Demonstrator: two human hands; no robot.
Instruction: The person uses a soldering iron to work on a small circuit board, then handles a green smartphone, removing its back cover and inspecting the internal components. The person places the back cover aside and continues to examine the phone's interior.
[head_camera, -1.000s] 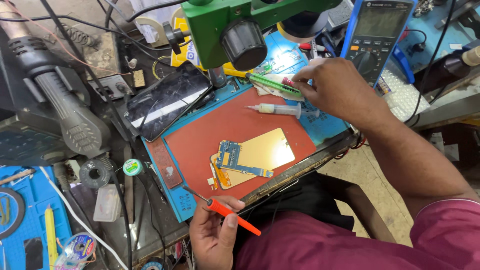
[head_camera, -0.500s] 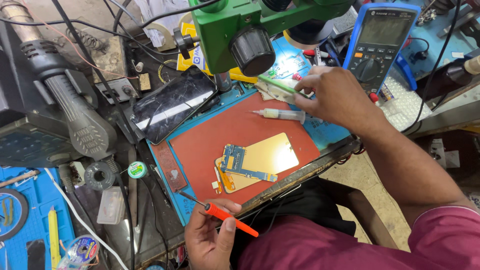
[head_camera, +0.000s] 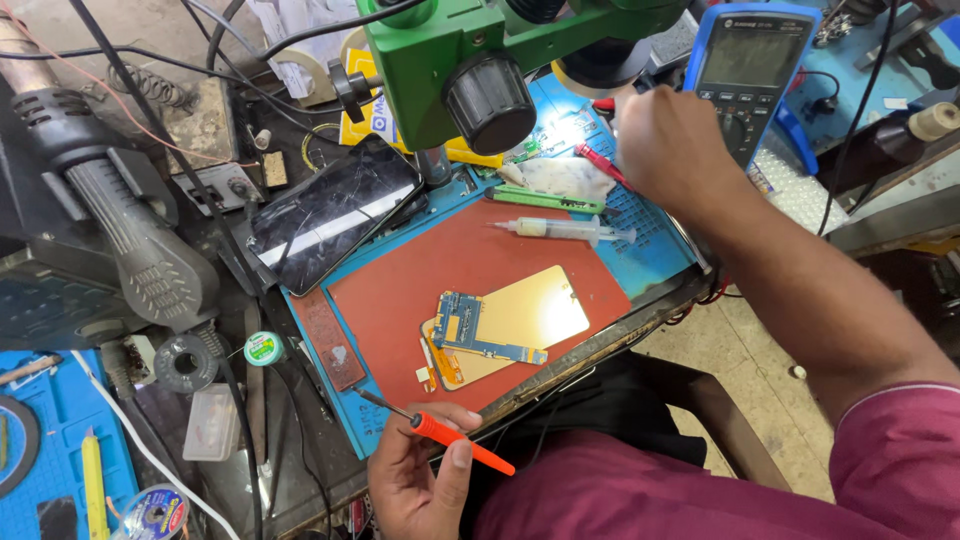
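While the left hand (head_camera: 420, 480) pinches an orange-handled screwdriver (head_camera: 445, 437) between thumb and fingers — tip aimed ahead at the blue circuit board (head_camera: 478, 332) on the red mat (head_camera: 420, 280) — the right hand (head_camera: 672, 140) reaches far past the syringe (head_camera: 565, 230); fingers curled, grip unclear.

Landmark: green microscope head (head_camera: 450, 60).

- Microscope head cut off by the top edge; its eyepieces are out of frame. Its body hides part of the blue work mat (head_camera: 655, 250) behind it.
- Right hand (head_camera: 675, 145), right of the microscope: fingertips hidden behind the hand; cannot tell whether they grip anything.
- Red tool (head_camera: 600, 165) below the microscope: far end runs under the right hand.
- Multimeter (head_camera: 750, 65), right of the microscope: screen too blurred to read, lower corner covered by the hand.
- Hot-air gun (head_camera: 120, 220), left of the microscope: cut by the left edge.
- Left hand (head_camera: 420, 475), far below the microscope: wrist cut off by the bottom edge.
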